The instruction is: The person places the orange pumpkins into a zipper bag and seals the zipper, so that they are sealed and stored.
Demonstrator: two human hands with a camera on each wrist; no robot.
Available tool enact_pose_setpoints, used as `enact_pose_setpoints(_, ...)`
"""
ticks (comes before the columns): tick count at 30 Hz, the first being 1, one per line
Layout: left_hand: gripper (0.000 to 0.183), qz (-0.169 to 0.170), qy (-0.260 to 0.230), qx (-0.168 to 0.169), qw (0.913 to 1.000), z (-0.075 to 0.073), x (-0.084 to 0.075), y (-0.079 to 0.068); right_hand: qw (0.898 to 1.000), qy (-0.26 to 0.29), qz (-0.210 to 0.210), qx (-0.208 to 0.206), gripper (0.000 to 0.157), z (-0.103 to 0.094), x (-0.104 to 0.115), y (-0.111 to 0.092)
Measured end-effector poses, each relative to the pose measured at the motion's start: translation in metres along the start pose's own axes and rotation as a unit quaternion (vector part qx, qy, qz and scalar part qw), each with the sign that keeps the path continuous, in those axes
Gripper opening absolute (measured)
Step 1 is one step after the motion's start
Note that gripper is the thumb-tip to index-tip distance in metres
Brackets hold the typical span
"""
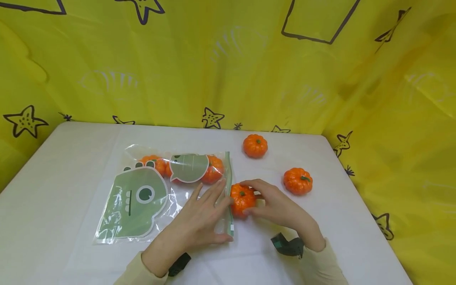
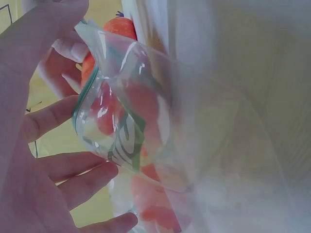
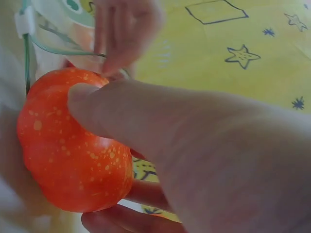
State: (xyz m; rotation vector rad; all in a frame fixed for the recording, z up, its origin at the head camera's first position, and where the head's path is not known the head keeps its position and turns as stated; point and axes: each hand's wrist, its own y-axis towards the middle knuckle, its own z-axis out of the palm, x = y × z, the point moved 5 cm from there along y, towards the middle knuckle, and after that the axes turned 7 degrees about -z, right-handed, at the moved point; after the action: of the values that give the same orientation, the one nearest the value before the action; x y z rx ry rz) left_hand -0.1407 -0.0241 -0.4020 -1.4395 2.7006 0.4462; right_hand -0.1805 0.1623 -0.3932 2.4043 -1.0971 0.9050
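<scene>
Gripping likely light, stiff miniature pumpkin by its sides with right hand, spreading left hand on zip bag

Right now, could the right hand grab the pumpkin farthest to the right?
Probably not straight away: the right hand grips another pumpkin at the edge of the bag, and would likely have to let go first. The way itself looks free, with nothing visible between that hand and the rightmost pumpkin.
</scene>
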Motion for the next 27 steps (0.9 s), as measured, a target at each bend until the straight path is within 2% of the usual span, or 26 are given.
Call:
enact_pose_setpoints(7, 0.077, 0.009, 0.005, -0.009, 0.9999, 0.0, -0.001, 0.001, 1.0, 0.018, 0.009, 0.003, 0.06, 0.008, 0.0, 0.006)
enact_pose_setpoints(13, 0.104, -0.006, 0.003, 0.002, 1.0, 0.001, 0.0, 0.001, 0.998, 0.064, 0.013, 0.001, 0.059, 0.011, -0.005, 0.006)
enact_pose_setpoints(16, 0.111, -0.013, 0.0, 0.008, 0.9999, 0.001, 0.001, 0.001, 0.997, 0.076, 0.019, -0.001, 0.056, 0.012, -0.008, 0.007)
enact_pose_setpoints(21, 0.113, -0.019, -0.008, 0.007, 0.9998, 0.002, 0.002, 0.001, 0.998, 0.065, 0.012, -0.017, 0.054, 0.014, -0.009, 0.01)
enact_pose_setpoints(27, 0.122, -0.029, 0.013, 0.01, 0.9995, 0.004, 0.003, 0.0, 0.998, 0.059, 0.011, -0.019, 0.052, 0.016, -0.007, 0.012)
